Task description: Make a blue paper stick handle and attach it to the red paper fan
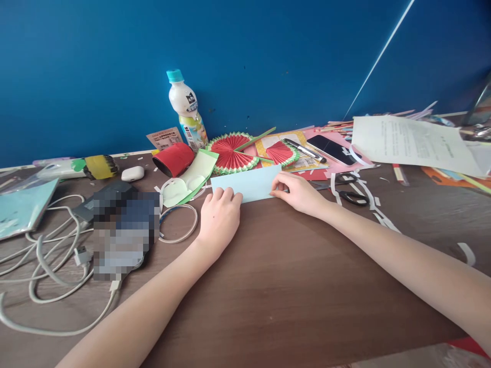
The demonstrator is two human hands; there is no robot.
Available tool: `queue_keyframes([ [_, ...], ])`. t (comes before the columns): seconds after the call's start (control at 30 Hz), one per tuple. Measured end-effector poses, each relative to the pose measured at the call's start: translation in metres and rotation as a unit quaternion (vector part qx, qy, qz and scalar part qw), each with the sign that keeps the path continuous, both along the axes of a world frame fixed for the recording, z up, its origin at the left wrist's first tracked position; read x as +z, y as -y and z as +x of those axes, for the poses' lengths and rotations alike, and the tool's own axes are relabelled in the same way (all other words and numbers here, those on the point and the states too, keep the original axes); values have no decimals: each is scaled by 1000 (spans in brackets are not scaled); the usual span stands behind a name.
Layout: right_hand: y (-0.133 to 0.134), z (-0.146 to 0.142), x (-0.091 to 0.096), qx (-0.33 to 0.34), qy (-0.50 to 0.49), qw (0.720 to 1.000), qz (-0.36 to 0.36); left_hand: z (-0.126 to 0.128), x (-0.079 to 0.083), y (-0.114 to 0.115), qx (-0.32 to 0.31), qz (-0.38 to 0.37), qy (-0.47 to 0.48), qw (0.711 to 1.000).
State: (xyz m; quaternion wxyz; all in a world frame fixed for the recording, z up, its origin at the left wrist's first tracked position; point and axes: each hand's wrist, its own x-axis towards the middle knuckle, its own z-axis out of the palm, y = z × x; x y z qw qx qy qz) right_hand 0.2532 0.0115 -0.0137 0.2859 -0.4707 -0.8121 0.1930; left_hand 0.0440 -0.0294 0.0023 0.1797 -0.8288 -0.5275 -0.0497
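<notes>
A strip of light blue paper point(251, 185) lies on the brown table, its near edge toward me. My left hand point(221, 214) is closed at the paper's left end, fingers curled over the near edge. At the right end, my right hand point(293, 191) pinches the near edge between thumb and fingers. Just behind the paper are a red pleated paper fan point(232, 153) with a green rim and a smaller red fan piece point(282, 153). Black-handled scissors point(353, 198) lie right of my right hand, among white paper scraps.
Left of my hands are a red paper roll point(174, 158), green paper point(199, 171), a tape ring point(178, 240), an earphone case point(132, 174) and a cabled, pixelated device point(126, 240). A bottle point(187, 112) stands by the blue wall. Rightward lie a phone point(333, 149) and a printed sheet point(410, 143).
</notes>
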Motion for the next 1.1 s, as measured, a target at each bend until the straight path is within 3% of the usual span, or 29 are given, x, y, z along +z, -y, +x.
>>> queue_keyframes([
  [0.17,1,0,-1,1,0,1000,2,3,3,8,11,-40,-25,999],
  [0.37,3,-2,-3,17,59,986,155,4,5,11,-5,-65,-62,996],
  [0.6,0,4,-2,67,59,988,124,1,4,4,-16,-53,-11,998],
  [0.83,2,4,1,73,78,985,139,-4,-3,-6,-40,-36,23,998],
  [1.1,2,1,1,47,57,988,133,-6,-6,-13,-15,-64,113,991],
])
